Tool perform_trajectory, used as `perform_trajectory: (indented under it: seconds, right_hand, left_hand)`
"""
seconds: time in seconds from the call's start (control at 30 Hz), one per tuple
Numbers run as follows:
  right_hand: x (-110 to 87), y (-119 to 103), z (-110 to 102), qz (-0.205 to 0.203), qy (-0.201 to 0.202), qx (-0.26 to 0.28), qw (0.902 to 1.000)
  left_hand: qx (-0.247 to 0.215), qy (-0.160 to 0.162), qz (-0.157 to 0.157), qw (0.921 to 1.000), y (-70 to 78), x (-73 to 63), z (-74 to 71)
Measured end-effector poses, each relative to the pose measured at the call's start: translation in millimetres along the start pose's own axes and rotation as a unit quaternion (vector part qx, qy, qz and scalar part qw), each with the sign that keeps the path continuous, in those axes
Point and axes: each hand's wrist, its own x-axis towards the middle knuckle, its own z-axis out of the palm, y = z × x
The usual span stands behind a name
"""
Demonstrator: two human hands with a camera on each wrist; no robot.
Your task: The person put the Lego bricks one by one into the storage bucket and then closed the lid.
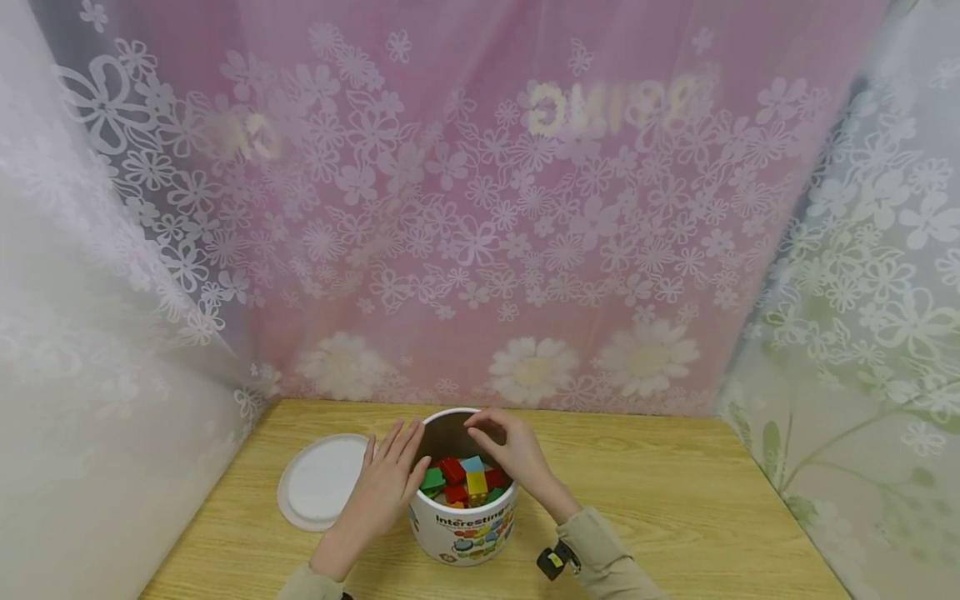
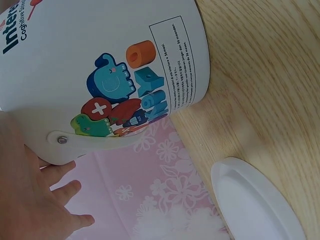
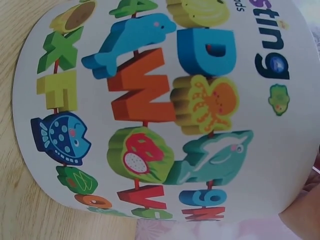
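Observation:
A white printed bucket (image 1: 429, 533) stands upright near the table's front. Inside it lie several toy blocks, among them a green block (image 1: 432, 481), a red block (image 1: 452, 470), a yellow block (image 1: 477, 486) and a light blue block (image 1: 472, 464). At the left rim is my left hand (image 1: 381, 490), its fingers extended and spread beside the bucket, near a handle end (image 2: 62, 140) in the left wrist view. My right hand (image 1: 520, 454) reaches over the right rim, fingers loosely bent above the opening; no block shows between thumb and fingers.
A round white lid (image 1: 318, 482) lies on the wooden table (image 1: 637, 492) to the left of the bucket. Pink flowered cloth (image 1: 480, 250) hangs behind the table, with pale cloth at both sides. A black device (image 1: 553, 560) is strapped at the right wrist.

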Motion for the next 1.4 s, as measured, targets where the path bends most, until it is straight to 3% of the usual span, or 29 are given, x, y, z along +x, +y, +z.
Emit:
perform_trajectory:
  seconds: [0.4, 0.5, 0.63, 0.73, 0.87, 1.07, 1.4]
  right_hand:
    - [-2.0, -20.9, 2.3, -0.01, 0.016, -0.002, 0.9998]
    - [-3.1, -30.4, 4.1, -0.018, 0.018, 0.0, 0.9997]
    - [-3.8, -41.2, 8.3, -0.031, 0.009, 0.006, 0.9994]
    - [-3.1, -49.2, 13.1, -0.041, -0.009, 0.022, 0.9989]
    - [-1.5, -60.5, 21.4, -0.03, -0.047, 0.043, 0.9975]
    - [-0.5, -73.6, 36.6, -0.003, -0.093, 0.057, 0.994]
    - [-1.0, -85.3, 66.0, 0.009, -0.118, 0.1, 0.9879]
  left_hand:
    - [-0.034, 0.006, -0.008, 0.9994, -4.6, -3.4, -0.5]
    - [-0.047, 0.037, -0.002, 0.9982, -7.0, -5.1, -5.8]
    - [-0.074, 0.108, 0.016, 0.9913, -13.3, -7.7, -18.1]
    - [-0.083, 0.156, 0.036, 0.9836, -21.6, -11.2, -28.3]
    - [-0.07, 0.194, 0.046, 0.9775, -36.6, -16.9, -38.4]
    - [-0.06, 0.214, 0.028, 0.9746, -59.0, -26.0, -49.0]
    - [-0.076, 0.227, -0.024, 0.9707, -92.4, -43.2, -55.5]
